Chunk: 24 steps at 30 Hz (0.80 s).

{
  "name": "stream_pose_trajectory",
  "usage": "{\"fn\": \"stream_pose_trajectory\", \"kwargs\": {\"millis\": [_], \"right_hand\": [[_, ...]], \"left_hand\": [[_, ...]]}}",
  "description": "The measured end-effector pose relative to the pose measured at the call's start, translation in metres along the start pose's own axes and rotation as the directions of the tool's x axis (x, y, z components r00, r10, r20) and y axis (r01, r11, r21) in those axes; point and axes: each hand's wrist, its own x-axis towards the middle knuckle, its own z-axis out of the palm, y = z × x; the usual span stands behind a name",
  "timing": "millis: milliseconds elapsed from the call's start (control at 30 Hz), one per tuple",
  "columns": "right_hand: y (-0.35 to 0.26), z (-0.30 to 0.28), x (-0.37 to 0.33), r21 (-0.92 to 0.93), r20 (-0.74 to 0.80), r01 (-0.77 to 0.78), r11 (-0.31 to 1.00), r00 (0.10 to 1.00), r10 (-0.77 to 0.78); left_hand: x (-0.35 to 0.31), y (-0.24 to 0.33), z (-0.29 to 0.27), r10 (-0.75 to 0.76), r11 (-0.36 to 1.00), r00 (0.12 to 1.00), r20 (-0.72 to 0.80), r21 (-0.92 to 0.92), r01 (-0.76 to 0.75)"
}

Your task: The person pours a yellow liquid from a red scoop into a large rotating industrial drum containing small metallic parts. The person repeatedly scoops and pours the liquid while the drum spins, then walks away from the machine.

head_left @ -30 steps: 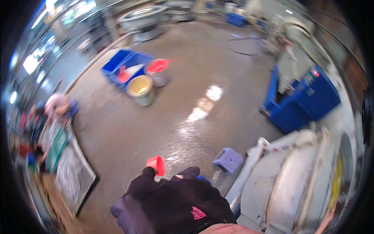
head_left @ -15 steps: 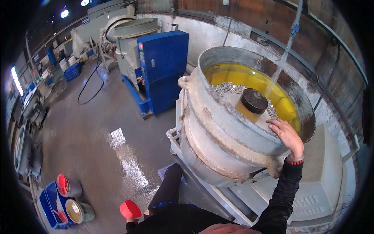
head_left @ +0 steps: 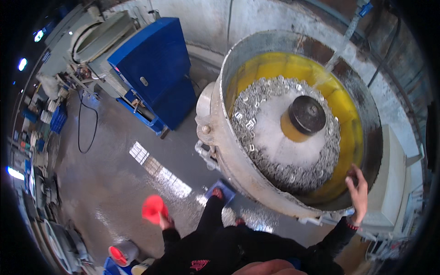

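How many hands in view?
2: the left hand, holding a red scoop, lower left of centre; the right hand, by the near right rim of the big round tub. Others could be hidden in the left background.

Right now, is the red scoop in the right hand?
No, the left hand holds the red scoop, while the right hand is at the tub's rim.
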Motion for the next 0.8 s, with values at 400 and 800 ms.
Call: {"fn": "stream_pose_trajectory", "kwargs": {"millis": [400,800], "right_hand": [[0.065,0.006,-0.001,-0.166,-0.82,-0.413,0.896,0.562,0.107],[0.025,-0.004,0.0,-0.206,-0.727,-0.487,0.849,0.657,0.2]], "left_hand": [[-0.166,0.266,0.584,-0.281,0.949,0.181,0.943,0.301,-0.094],[-0.298,-0.039,0.875,-0.838,0.451,-0.209,0.504,0.855,0.257]]}}
